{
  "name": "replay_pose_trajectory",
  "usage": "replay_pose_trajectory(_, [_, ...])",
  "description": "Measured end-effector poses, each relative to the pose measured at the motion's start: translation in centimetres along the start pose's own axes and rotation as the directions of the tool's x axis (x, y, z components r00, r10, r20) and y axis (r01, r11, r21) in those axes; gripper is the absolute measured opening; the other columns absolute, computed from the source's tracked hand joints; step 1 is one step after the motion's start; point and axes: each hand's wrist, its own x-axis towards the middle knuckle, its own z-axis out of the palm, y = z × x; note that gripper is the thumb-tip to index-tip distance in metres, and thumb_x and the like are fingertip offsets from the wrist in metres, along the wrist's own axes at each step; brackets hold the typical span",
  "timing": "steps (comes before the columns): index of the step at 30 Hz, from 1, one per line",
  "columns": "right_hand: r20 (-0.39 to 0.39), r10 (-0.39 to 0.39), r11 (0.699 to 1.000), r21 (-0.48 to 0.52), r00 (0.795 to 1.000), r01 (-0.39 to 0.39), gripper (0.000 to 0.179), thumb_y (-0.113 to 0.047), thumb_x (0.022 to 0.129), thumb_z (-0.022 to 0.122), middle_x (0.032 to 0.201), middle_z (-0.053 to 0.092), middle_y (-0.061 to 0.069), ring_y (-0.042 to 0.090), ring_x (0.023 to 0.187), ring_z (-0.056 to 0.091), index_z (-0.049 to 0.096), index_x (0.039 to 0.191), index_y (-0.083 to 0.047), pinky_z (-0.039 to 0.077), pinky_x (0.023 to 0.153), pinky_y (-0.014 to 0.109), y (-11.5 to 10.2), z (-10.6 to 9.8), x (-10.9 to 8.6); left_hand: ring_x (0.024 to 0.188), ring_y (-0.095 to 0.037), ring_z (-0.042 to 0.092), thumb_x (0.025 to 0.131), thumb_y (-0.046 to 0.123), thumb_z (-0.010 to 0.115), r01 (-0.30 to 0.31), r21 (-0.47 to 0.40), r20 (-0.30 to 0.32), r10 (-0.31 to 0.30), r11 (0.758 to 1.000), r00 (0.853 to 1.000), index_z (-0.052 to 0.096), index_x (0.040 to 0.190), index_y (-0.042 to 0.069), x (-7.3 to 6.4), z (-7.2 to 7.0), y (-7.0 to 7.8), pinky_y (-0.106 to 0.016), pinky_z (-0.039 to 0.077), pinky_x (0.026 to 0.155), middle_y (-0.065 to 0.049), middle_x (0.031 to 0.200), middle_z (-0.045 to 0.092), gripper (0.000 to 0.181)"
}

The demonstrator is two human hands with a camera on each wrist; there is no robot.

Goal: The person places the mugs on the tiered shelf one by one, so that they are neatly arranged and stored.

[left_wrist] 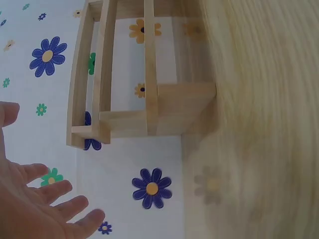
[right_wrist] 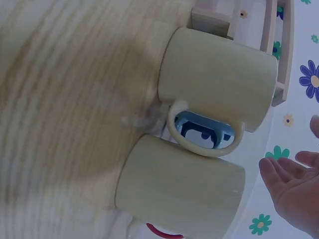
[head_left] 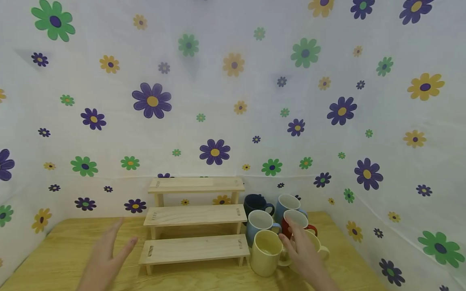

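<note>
My left hand (head_left: 105, 258) hovers left of a three-tier wooden shelf (head_left: 196, 247), its fingers spread and holding nothing. On the other side, my right hand (head_left: 305, 254) is above a group of mugs, fingers extended. In the right wrist view its fingers are apart from the two pale yellow mugs (right_wrist: 219, 79). The front yellow mug (head_left: 263, 260) stands upright beside the shelf, handle to the right. The right hand partly hides the other yellow mug (head_left: 314, 241) and a red mug (head_left: 285, 229). Behind are two light blue mugs (head_left: 251, 233) and a navy mug (head_left: 249, 207).
All this stands on a light wooden table (head_left: 58, 258). White cloth (head_left: 218, 93) printed with flowers hangs behind the table and along both sides. The shelf's steps rise toward the back, and the mugs sit close together against its right end.
</note>
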Motion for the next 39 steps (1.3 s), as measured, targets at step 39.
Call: replay_pose_trajectory(39, [0.265, 0.129, 0.984, -0.157, 0.956, -0.089, 0.06, -0.036, 0.1, 0.05, 0.126, 0.055, 0.023, 0.04, 0.118, 0.05, 0.042, 0.139, 0.008, 0.037, 0.102, 0.055, 1.1, 1.5, -1.8, 0.142, -0.039, 0.01, 0.101, 0.034, 0.05, 0.49, -0.667, 0.333, -0.364, 0.561, 0.87, 0.005, 0.152, 0.001, -1.3, 6.7, -3.1, -0.049, 0.016, 0.112, -0.027, 0.155, 0.007, 0.076])
